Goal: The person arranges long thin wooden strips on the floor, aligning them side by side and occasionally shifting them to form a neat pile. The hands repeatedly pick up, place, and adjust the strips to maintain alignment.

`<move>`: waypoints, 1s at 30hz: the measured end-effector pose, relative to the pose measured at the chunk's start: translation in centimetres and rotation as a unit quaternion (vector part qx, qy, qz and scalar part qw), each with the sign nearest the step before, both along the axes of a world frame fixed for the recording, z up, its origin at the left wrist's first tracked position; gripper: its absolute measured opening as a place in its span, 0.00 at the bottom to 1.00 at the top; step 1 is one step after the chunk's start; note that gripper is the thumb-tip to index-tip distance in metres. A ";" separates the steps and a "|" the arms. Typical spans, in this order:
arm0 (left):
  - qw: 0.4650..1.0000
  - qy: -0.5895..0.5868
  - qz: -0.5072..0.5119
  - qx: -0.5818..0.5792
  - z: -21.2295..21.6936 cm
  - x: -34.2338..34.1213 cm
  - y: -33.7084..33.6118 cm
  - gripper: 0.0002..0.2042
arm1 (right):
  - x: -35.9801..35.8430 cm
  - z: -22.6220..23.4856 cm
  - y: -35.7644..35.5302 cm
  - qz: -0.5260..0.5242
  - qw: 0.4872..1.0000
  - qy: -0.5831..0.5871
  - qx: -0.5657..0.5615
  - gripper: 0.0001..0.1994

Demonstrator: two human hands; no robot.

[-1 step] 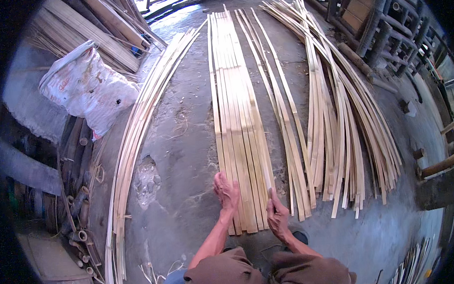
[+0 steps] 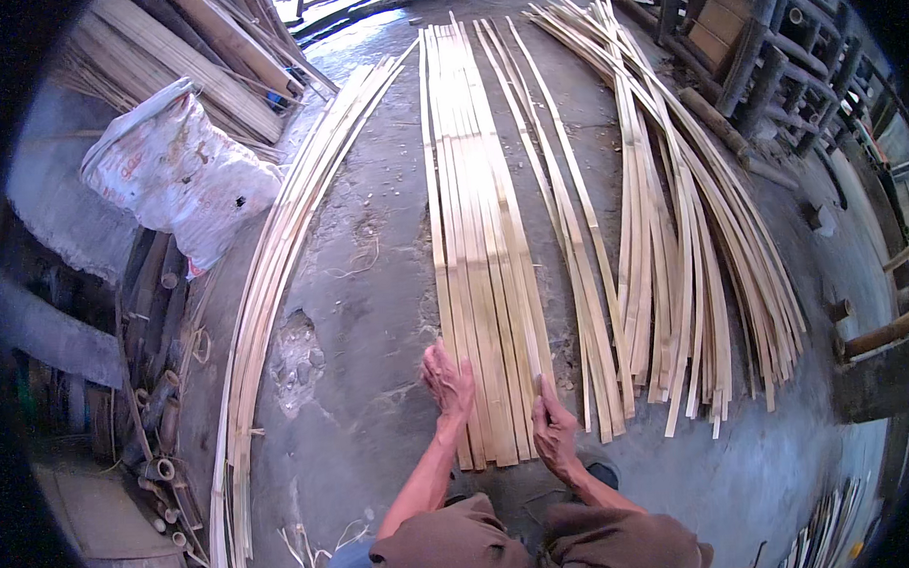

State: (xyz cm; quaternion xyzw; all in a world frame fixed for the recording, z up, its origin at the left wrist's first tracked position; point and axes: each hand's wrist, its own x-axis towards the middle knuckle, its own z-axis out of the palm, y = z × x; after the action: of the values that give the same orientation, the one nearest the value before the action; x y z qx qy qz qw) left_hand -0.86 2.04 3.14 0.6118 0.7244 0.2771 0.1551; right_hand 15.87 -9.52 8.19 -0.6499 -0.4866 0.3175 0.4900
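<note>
The left hand [image 2: 449,380] lies flat, fingers spread, pressing on the near left edge of a flat bundle of bamboo strips [image 2: 478,253] laid on the concrete floor [image 2: 376,317]. The right hand [image 2: 554,428] rests open on the bundle's right edge, gripping nothing. Right of that hand lie looser strips [image 2: 575,280], then a fanned pile [image 2: 694,266]. Left of the left hand runs a long curved bundle [image 2: 274,280], with a white sack [image 2: 176,179] beyond.
</note>
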 end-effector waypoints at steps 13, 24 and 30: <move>0.996 0.027 -0.018 -0.083 -2.3 -3.3 3.9 0.35 | -5.5 0.3 2.9 0.038 0.997 0.058 0.030 0.24; 0.912 -0.395 0.052 -0.097 -2.4 -5.2 6.1 0.10 | -8.9 -0.7 3.0 0.113 0.971 0.140 -0.160 0.27; 0.898 -0.425 0.084 -0.073 0.6 -6.0 5.6 0.12 | -11.5 -0.2 1.9 0.212 0.940 0.183 -0.195 0.30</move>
State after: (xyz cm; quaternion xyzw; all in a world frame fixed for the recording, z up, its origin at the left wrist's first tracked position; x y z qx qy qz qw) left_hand -6.86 7.66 3.73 0.3601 0.6561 0.4694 0.4685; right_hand 4.40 -7.61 7.97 -0.5451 -0.4436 0.6163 0.3552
